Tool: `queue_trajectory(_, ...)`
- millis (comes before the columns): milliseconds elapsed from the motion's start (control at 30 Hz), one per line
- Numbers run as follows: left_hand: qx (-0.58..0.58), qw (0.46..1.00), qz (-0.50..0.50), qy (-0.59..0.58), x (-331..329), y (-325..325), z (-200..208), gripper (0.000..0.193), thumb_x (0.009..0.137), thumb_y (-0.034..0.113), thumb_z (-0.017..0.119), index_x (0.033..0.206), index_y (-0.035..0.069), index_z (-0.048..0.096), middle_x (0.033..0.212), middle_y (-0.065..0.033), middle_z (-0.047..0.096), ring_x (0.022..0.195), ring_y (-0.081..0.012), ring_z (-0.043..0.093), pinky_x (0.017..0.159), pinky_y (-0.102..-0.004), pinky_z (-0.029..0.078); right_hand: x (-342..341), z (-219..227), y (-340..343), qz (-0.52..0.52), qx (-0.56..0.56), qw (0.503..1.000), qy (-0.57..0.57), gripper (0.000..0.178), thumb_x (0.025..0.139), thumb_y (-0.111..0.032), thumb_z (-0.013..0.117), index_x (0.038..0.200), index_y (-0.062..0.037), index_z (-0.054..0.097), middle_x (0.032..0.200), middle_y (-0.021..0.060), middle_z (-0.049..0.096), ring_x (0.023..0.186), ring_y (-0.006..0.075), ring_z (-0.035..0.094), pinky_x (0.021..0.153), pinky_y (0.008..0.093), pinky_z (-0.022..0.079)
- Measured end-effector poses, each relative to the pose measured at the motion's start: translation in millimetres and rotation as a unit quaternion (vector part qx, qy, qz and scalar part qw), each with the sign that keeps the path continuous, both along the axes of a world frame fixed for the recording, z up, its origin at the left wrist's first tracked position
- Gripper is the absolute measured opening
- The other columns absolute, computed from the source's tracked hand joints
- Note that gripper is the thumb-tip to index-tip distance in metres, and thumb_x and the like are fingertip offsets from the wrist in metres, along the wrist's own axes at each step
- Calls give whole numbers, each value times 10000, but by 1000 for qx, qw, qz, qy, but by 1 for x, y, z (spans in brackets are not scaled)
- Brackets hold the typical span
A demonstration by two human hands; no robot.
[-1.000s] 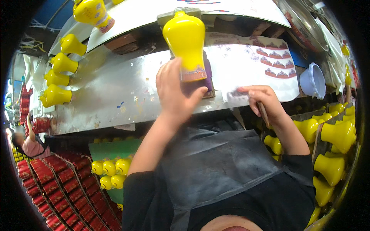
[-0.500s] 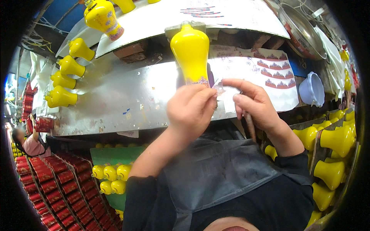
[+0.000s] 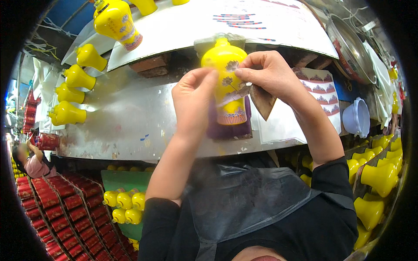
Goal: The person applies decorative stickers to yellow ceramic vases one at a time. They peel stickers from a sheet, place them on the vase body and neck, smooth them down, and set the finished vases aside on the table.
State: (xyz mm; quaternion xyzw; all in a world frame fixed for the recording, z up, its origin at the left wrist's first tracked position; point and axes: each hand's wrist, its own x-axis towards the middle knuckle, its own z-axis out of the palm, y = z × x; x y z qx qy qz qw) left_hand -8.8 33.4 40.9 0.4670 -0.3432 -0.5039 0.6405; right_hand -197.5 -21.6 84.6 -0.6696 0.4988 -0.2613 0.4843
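A glossy yellow vase (image 3: 221, 54) lies with its neck away from me, on a purple pad (image 3: 220, 130). Around its foot runs a patterned band (image 3: 231, 118). Over its body is a flower decal (image 3: 227, 81) with grey-purple blossoms; whether it lies flat on the glaze I cannot tell. My left hand (image 3: 194, 98), slightly blurred, pinches with thumb and forefinger at the decal's left side. My right hand (image 3: 272, 76) pinches at its upper right side. Tucked under the right hand's other fingers is a brown wedge-shaped scraper (image 3: 264, 103), pointing toward me.
Sheets of patterned band decals (image 3: 320, 89) lie right of the vase, near a pale blue bucket (image 3: 356, 117). Several plain yellow vases (image 3: 69, 113) stand at the left; a decorated vase (image 3: 116, 24) is behind. Thin strips (image 3: 237, 19) rest on the white board. Another person (image 3: 35, 158) works far left.
Both hands have moved up from the vase's foot to its body and spread apart. Blossoms now show over the yellow body. The scraper has come into plainer view under my right hand.
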Motion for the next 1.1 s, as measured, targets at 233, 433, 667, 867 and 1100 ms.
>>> queue_trajectory(233,-47,999,8,-2,0,-20,-17,153,910,66,790,1021,14,698,921,-17,678,786,-74,567,753,-234,501,3,-7,1,-30,-51,996,62,213,906,-200,751,913,12,723,810,22,697,733,62,628,671,229,541)
queue_trajectory(433,-65,994,32,-79,1,-26,-31,243,974,145,693,1162,15,611,1137,-71,639,1020,-106,599,881,-276,506,-2,-17,-5,-53,-23,998,-4,190,925,-209,718,907,-22,688,822,12,667,744,65,602,683,213,494)
queue_trajectory(667,-78,988,-63,-114,2,-5,-57,794,1005,450,617,1535,-2,237,1445,-189,423,1345,-301,462,1119,-424,400,-8,-14,-7,-30,-319,943,93,221,962,-197,658,1139,-92,740,834,62,619,760,145,595,696,304,503)
queue_trajectory(867,-38,988,-124,-81,-1,-1,-61,999,867,210,820,1574,41,134,1499,-236,371,1346,-334,489,1113,-467,455,13,-5,-8,99,-418,865,259,392,974,-275,705,1363,-236,677,1047,126,623,807,204,651,703,335,561)
queue_trajectory(1100,-98,981,-125,-111,9,-3,-62,869,992,318,647,1610,43,102,1543,-207,331,1351,-293,491,1137,-424,419,-4,-10,-18,43,-276,944,178,532,1021,-458,604,1431,-120,607,1133,151,627,984,200,650,819,314,550)
